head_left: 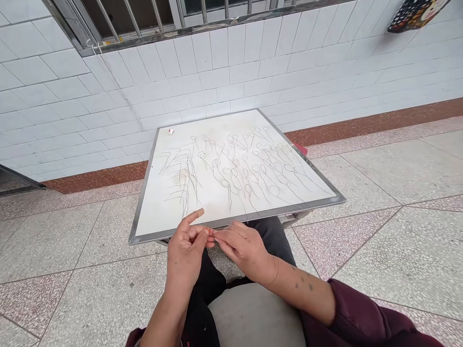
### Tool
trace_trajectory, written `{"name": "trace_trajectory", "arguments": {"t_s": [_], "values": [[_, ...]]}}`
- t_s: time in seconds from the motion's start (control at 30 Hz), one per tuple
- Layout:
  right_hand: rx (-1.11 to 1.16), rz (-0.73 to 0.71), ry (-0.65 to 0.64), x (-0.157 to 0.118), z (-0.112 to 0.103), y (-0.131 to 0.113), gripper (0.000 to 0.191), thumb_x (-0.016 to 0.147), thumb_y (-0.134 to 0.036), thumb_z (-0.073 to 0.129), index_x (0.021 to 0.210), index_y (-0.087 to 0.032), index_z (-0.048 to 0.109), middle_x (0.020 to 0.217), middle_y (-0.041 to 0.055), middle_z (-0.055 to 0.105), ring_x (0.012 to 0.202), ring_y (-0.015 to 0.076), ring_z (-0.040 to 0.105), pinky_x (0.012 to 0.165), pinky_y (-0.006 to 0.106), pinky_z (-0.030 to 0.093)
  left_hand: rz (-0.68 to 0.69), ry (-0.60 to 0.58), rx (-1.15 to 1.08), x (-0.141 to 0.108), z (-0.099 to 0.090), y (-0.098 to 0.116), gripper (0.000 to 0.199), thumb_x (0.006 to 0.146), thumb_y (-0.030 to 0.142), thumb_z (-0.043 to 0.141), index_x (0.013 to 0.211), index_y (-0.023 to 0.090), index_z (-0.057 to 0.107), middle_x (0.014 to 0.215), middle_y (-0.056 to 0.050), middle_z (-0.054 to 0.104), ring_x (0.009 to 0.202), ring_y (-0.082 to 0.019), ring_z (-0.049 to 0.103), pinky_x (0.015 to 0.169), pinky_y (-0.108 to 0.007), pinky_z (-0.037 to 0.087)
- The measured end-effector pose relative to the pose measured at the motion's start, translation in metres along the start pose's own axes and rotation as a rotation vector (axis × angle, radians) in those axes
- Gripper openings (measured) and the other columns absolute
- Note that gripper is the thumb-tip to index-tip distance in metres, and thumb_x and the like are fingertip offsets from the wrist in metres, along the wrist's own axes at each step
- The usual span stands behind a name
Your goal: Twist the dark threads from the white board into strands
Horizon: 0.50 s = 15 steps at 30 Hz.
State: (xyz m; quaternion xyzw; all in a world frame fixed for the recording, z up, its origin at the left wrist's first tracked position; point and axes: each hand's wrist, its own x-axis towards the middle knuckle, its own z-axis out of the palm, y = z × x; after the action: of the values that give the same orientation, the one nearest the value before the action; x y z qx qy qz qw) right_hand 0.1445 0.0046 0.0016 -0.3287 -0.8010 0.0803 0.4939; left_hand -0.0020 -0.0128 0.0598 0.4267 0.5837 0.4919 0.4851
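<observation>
Just in front of the table's near edge, my left hand (188, 243) and my right hand (242, 243) meet fingertip to fingertip. The left thumb and a finger are pinched together, while its index finger points outward. My right hand is closed in a pinch against the left fingertips. Whatever lies between them is too small to make out; a bit of red shows there. On the white tabletop (213, 209) lie many thin dark wire-like strands. Several looped strands (247, 188) with long tails cover the middle and right. On the left are bent strands (183, 193) without clear loops.
A metal trim (139, 212) edges the table, which stands near a white tiled wall (231, 72). At its far left corner sits a small white and red object (171, 131). A grey cloth (258, 313) covers my lap. Window bars (155, 17) are above.
</observation>
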Motion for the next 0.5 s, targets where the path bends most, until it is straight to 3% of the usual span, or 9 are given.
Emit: {"name": "trace_trajectory", "arguments": {"t_s": [0.2,0.33,0.5], "values": [[-0.097,-0.033,-0.03,0.0016,0.0002,-0.002,0.025,0.096,-0.009,0.048,0.082,-0.019,0.067,0.061,0.0014,0.062,0.055,0.0148,0.048,0.054,0.029,0.043,-0.004,-0.034,0.019,0.0057,-0.0024,-0.0026,0.047,0.078,0.035,0.071,0.119,0.016,0.061,0.071,0.0,0.072,0.063,-0.014,0.065,0.067,-0.027,0.056],[-0.026,0.059,0.023,-0.0005,0.002,0.0,0.02,0.096,-0.013,0.051,0.086,-0.02,0.067,0.064,0.0008,0.062,0.058,0.0146,0.052,0.055,0.027,0.045,-0.003,-0.04,0.047,0.0064,-0.0012,0.0012,0.049,0.079,0.037,0.071,0.122,0.018,0.058,0.077,-0.001,0.074,0.069,-0.015,0.067,0.07,-0.028,0.056],[0.028,0.128,0.049,-0.003,0.0007,0.001,0.018,0.098,-0.019,0.05,0.093,-0.021,0.067,0.07,0.0014,0.066,0.062,0.0141,0.056,0.057,0.026,0.048,-0.007,-0.03,0.118,0.0036,-0.0005,0.0043,0.058,0.08,0.038,0.07,0.132,0.02,0.053,0.081,-0.001,0.075,0.07,-0.015,0.066,0.063,-0.026,0.054]]}}
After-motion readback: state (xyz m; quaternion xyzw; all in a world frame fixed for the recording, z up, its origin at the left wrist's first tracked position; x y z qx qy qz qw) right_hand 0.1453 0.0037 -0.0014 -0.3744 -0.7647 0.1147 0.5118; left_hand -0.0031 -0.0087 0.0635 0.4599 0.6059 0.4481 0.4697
